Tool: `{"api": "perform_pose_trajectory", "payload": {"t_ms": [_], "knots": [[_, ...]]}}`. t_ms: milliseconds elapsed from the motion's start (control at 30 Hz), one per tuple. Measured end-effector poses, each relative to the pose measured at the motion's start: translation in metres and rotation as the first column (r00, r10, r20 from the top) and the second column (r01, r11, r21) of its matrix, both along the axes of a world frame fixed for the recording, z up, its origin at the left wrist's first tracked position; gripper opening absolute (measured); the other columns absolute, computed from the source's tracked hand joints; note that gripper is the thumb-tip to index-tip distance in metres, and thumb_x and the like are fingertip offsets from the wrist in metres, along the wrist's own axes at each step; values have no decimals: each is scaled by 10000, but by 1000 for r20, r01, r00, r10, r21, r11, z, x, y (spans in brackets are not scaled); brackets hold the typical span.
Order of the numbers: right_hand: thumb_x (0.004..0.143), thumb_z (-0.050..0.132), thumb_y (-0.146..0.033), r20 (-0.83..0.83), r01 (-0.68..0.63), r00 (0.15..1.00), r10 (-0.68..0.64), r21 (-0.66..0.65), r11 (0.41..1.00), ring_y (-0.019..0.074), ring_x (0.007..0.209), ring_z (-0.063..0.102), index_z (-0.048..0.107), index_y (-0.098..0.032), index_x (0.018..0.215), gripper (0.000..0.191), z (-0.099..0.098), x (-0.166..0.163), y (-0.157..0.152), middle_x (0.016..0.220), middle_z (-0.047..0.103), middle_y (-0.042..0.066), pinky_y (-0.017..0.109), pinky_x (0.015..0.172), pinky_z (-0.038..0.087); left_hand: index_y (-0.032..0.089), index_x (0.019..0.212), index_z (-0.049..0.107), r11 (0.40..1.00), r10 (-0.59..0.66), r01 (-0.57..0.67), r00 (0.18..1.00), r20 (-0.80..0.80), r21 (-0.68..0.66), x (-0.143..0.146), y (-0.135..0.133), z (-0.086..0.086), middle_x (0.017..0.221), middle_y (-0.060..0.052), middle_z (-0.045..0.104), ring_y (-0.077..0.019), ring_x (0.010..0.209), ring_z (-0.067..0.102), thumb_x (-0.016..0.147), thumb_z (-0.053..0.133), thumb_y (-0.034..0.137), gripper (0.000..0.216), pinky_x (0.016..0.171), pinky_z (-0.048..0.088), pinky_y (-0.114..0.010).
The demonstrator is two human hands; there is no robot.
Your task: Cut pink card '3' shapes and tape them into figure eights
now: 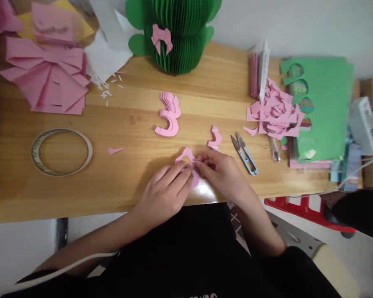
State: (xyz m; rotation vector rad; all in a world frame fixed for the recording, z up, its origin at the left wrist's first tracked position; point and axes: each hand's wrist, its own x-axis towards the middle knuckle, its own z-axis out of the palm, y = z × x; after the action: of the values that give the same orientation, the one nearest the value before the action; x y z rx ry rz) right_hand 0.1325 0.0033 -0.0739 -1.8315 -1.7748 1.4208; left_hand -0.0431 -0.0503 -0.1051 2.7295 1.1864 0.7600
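Note:
A curved pink paper cut-out (185,153) lies at the table's front edge, partly hidden under my fingers. My left hand (166,190) rests over it from the left, fingertips closed down on the paper. From the right, my right hand (220,171) pinches at the same cut-out's edge with thumb and forefinger; anything small between them is hidden. Just beyond the right hand sits a smaller wavy pink piece (215,138) with pale strips at its ends. Further back is a neat stack of curved pink cut-outs (168,114). Blue-handled thread snips (245,154) lie spread to the right.
A roll of tape (90,151) and a pink scrap (115,150) lie left. Folded pink paper (52,82) and white slips (105,93) are behind. A green honeycomb paper figure (180,51) stands at the back. Pink offcuts (276,109) and green sheets (329,107) sit right.

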Motion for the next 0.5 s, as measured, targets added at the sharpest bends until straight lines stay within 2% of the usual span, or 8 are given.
{"api": "perform_pose_trajectory", "payload": {"t_ms": [267,500], "knots": [[840,574,-170,101,-89,991,87,10,996,120,557,541,604,-189,730,115,5,-2,9,598,627,-19,263,571,375,107,1092,677,997,5,-1,999,53,-77,0,-2,1,1139,-137,738,-280,1097,677,946,475,58,254,886,515,-402],[816,587,-140,157,-100,983,94,27,995,118,554,542,592,-188,704,122,6,-4,9,614,647,-12,260,568,377,104,1000,687,999,42,-42,999,-15,-2,2,-1,2,1127,-135,747,-277,1069,695,942,498,54,204,877,518,-389]]}}
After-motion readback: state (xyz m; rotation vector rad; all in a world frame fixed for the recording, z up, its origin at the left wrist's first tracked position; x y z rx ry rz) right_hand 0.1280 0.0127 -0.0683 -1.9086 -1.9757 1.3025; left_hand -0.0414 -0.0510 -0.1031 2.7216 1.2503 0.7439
